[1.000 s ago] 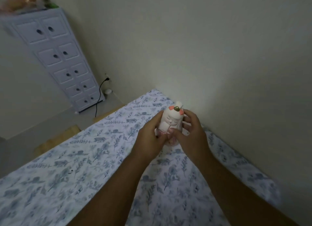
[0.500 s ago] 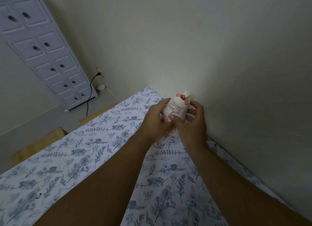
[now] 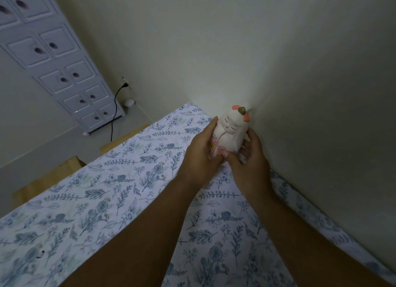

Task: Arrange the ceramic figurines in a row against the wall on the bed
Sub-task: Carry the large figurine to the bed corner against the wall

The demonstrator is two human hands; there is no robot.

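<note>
A white ceramic figurine with pink ear patches, a brown top knob and a pink flowered robe stands tilted toward the wall, its head close to or touching it. My left hand grips its left side and my right hand grips its right side and base. The figurine's bottom is hidden behind my fingers, at the far right edge of the bed, which has a blue floral sheet. No other figurine is in view.
A tall white chest of small drawers stands on the floor at the upper left. A black cable runs from a wall socket beside it. Wooden bed frame parts show beyond the sheet's left edge.
Both hands have carried the figurine up and to the right, from over the bed's middle to the wall, and it now leans toward the wall.
</note>
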